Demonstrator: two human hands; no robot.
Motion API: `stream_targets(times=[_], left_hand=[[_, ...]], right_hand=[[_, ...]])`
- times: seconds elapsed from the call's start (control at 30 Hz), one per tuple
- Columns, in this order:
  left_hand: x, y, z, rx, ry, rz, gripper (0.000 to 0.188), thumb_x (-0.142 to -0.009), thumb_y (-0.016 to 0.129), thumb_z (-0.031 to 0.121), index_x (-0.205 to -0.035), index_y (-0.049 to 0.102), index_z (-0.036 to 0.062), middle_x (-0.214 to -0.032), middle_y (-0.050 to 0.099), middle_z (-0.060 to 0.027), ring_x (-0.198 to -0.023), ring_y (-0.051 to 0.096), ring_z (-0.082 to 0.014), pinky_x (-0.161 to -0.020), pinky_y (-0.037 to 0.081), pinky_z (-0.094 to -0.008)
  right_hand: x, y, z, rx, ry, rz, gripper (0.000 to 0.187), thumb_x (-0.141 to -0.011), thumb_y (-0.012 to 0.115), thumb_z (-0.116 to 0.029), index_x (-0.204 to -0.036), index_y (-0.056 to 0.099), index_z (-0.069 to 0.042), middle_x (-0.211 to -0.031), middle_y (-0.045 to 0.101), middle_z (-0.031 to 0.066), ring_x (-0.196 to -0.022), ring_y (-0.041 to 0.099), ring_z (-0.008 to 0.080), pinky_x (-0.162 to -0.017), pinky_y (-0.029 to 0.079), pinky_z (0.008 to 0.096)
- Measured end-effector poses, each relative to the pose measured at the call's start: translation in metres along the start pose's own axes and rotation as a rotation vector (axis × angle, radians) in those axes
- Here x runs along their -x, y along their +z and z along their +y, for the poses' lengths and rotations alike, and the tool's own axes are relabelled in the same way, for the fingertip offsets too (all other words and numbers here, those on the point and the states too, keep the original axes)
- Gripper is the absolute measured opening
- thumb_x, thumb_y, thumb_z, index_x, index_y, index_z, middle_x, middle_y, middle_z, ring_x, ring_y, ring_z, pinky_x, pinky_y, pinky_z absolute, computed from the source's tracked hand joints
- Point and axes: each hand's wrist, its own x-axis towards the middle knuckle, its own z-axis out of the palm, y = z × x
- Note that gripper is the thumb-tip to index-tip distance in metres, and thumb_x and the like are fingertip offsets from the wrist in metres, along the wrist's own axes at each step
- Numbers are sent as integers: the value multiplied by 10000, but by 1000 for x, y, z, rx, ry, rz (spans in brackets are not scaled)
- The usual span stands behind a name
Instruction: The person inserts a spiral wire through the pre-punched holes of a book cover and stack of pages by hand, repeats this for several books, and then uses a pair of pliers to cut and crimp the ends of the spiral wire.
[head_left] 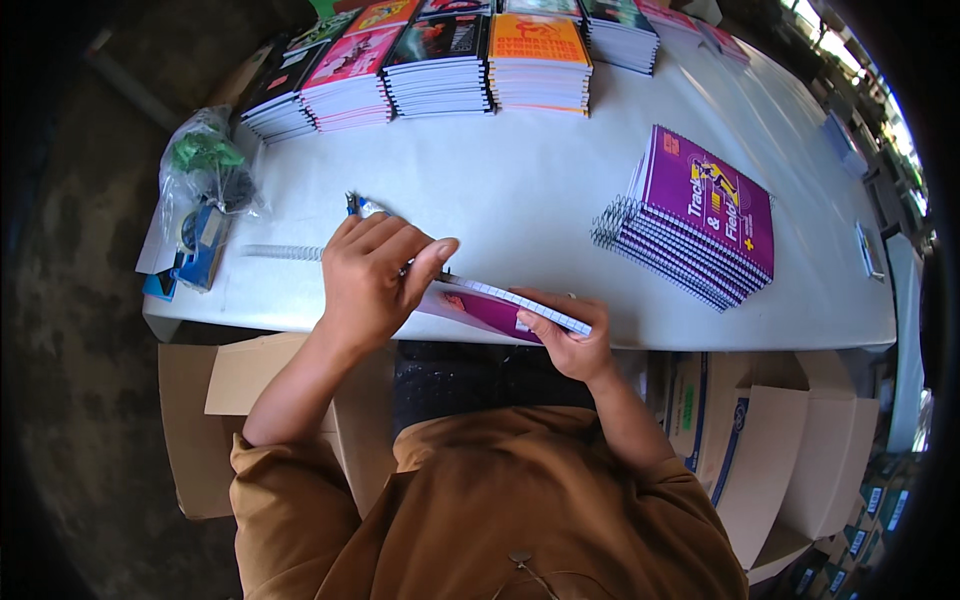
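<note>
My right hand [575,335] grips a purple-covered notebook [485,308] near the table's front edge, tilted so that the white edges of its pages face up. At the notebook's left end, my left hand [375,275] is closed around a thin wire spiral coil [283,252]. The coil sticks out to the left past my knuckles, and a dark bit of it shows by my thumb at the notebook's corner. Just beyond my left hand lies a small blue-handled tool [352,203], partly hidden by the fingers.
A stack of purple spiral notebooks [708,205] stands at the right of the white table [520,190]. Several notebook stacks [440,65] line the far side. A tape dispenser [200,245] and a plastic bag [205,160] sit at left. Open cardboard boxes [760,450] flank me below.
</note>
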Motion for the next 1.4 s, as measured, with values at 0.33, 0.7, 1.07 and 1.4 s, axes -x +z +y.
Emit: stream_targets(times=[0.33, 0.7, 1.07, 1.4], left_hand=[[-28, -12, 9, -43, -413, -475, 258, -793, 660, 309, -790, 596, 59, -504, 533, -81, -471, 547, -240, -488, 423, -352], [-42, 55, -38, -694, 10, -184, 211, -832, 591, 267, -941, 500, 110, -647, 624, -51, -571, 627, -229, -488, 475, -346], [-25, 23, -15, -47, -62, -313, 479, -858, 554, 448, -568, 577, 68, -510, 525, -73, -479, 509, -274, -508, 401, -380], [-16, 32, -42, -180, 176, 711, 1074, -729, 269, 823, -1340, 283, -61, -1351, 272, -277, -1308, 167, -428, -1047, 142, -539]], right_hand=[[-10, 5, -21, 436, -470, -89, 343, -743, 634, -11, -1086, 628, -21, -1030, 652, 138, -877, 660, 248, -750, 550, 339], [-9, 44, -40, 536, -641, -286, 283, -792, 565, -99, -1060, 628, -30, -1041, 635, 164, -897, 654, 262, -757, 554, 343], [-5, 1, -2, -111, 124, 179, 206, -851, 621, -72, -1038, 646, 12, -779, 655, 74, -677, 557, 70, -639, 464, 221], [-3, 0, -4, 242, -203, 19, 375, -702, 624, 68, -1069, 636, -2, -1033, 653, 146, -923, 649, 267, -793, 518, 332]])
